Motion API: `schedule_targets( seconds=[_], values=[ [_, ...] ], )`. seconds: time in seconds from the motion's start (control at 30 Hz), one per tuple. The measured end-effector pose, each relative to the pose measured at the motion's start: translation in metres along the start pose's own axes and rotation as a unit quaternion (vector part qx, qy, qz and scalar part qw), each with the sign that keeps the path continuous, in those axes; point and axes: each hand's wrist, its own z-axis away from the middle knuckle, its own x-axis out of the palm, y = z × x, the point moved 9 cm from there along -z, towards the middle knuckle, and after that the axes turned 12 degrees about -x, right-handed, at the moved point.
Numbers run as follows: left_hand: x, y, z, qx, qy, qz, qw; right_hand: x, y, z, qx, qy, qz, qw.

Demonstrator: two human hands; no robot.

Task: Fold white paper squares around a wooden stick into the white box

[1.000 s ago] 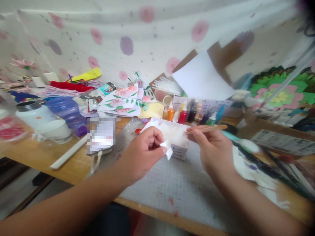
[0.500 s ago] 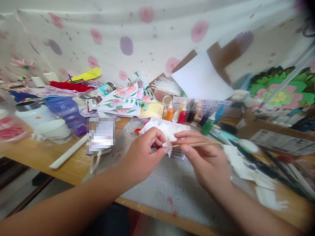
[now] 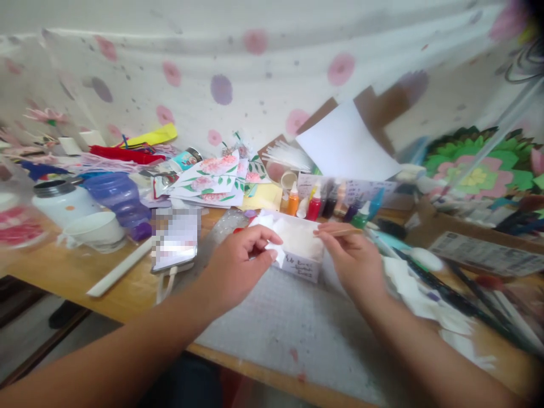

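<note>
My left hand (image 3: 238, 266) pinches a small white paper piece (image 3: 278, 255) between thumb and fingers, right in front of a small white box (image 3: 300, 249). My right hand (image 3: 355, 258) is closed on a thin wooden stick (image 3: 342, 231), held level with its tip over the box's far right corner. Both hands hover above a grey cutting mat (image 3: 293, 334) on the wooden table (image 3: 63, 266).
A phone (image 3: 175, 238) lies left of the mat, beside a white strip (image 3: 117, 272), a white cup (image 3: 93, 229), a purple bottle (image 3: 119, 198) and a jar (image 3: 63, 198). Small paint bottles (image 3: 314, 204) and flower cards (image 3: 212, 178) stand behind the box. Pens and paper scraps (image 3: 446, 300) lie at right.
My right hand drew back from the paper piece toward the box's far side with the stick. The left hand kept its pinch and shifted slightly left.
</note>
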Motion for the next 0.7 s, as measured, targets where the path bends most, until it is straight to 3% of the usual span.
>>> schedule_targets(
  seconds=[0.1,0.2,0.37,0.47,0.7],
  values=[
    [0.006,0.0,0.002,-0.014,-0.023,0.007,1.0,-0.004,0.001,0.001,-0.014,0.013,0.012,1.0],
    [0.013,0.002,0.005,-0.009,-0.046,0.037,0.998,-0.016,-0.019,0.004,-0.058,0.041,0.031,0.997],
    [0.02,0.006,0.008,0.009,-0.069,0.072,0.995,-0.006,-0.062,0.011,-0.121,-0.058,-0.085,0.987],
    [0.023,0.005,0.009,0.005,-0.08,0.085,0.993,-0.001,-0.074,0.013,-0.129,-0.083,-0.099,0.983],
    [0.026,-0.004,0.008,-0.049,-0.097,0.113,0.988,-0.018,-0.074,0.015,-0.127,-0.005,-0.079,0.989]
  ],
)
